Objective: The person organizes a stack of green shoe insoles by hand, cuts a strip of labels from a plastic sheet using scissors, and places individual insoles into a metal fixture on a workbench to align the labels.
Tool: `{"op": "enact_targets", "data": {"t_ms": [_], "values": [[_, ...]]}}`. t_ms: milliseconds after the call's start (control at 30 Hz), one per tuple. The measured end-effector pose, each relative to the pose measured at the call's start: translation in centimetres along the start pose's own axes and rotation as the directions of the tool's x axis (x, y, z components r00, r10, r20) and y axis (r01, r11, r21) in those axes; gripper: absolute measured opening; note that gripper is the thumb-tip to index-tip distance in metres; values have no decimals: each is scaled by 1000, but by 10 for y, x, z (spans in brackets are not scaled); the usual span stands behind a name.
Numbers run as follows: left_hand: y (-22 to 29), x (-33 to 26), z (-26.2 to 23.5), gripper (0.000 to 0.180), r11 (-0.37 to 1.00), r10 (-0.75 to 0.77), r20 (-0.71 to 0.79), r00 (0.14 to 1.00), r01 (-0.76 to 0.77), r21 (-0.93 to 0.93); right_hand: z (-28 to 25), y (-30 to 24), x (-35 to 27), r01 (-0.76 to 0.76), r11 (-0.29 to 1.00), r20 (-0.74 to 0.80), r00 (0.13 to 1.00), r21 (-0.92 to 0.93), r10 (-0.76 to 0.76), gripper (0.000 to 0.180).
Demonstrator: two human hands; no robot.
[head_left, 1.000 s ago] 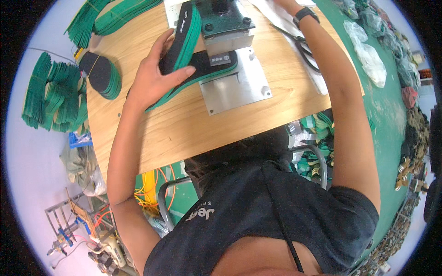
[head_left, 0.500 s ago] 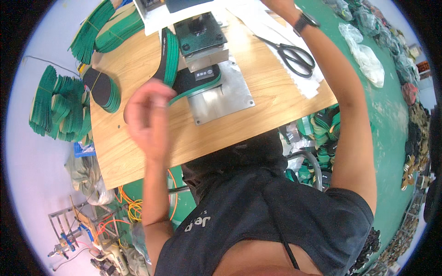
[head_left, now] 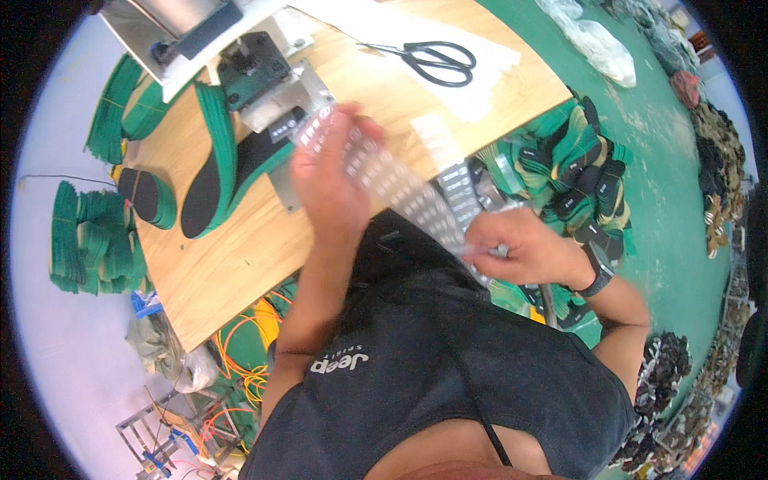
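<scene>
A long translucent film strip (head_left: 412, 200) with rows of small pale printed marks stretches between my hands. My left hand (head_left: 332, 180), somewhat blurred, grips its upper end in front of the press. My right hand (head_left: 524, 246) pinches the lower end beyond the table's front edge. Beside my left hand is a small metal press with a dark top plate (head_left: 254, 70). A black insole (head_left: 268, 152) with a green edge lies partly under the press, a dark label patch (head_left: 286, 126) on it. Against it leans a bent stack of green-edged insoles (head_left: 214, 136).
Black-handled scissors (head_left: 438, 64) lie on white sheets (head_left: 492, 60) to the right. More insole bundles (head_left: 148, 196) stand at the table's left. Beyond the right front edge are heaped insoles (head_left: 572, 164). Orange hoses (head_left: 240, 344) run below the table.
My right hand has come down from the far right with the film strip. My left hand has moved right from the insoles and now holds the strip too. The view has shifted right.
</scene>
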State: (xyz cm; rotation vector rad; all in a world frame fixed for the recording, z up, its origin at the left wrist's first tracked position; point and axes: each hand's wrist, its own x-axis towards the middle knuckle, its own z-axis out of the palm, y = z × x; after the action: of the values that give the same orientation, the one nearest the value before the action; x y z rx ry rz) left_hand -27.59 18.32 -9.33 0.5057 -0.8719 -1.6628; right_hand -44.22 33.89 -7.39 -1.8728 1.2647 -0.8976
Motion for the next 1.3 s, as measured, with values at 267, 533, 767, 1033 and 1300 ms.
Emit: {"op": "enact_targets", "data": {"t_ms": [267,533,767,1033,1300], "values": [[8,-12,-25,39,908,-371,80,925,343,242,-74,98,103,45,720,-276,905,-693,-322,30],[14,-9,-57,25,911,-316,-16,949,308,274,-99,125,178,-214,649,-177,977,-730,123,39],[4,-1,-60,23,969,-3,26,1000,-4,246,-69,63,97,12,922,-559,798,388,225,61],[16,0,-55,14,980,-194,-22,981,195,46,-14,31,42,-339,827,58,934,449,352,100],[20,-6,-60,16,928,-250,20,968,233,291,-42,19,82,-331,944,272,908,-5,320,97]]}}
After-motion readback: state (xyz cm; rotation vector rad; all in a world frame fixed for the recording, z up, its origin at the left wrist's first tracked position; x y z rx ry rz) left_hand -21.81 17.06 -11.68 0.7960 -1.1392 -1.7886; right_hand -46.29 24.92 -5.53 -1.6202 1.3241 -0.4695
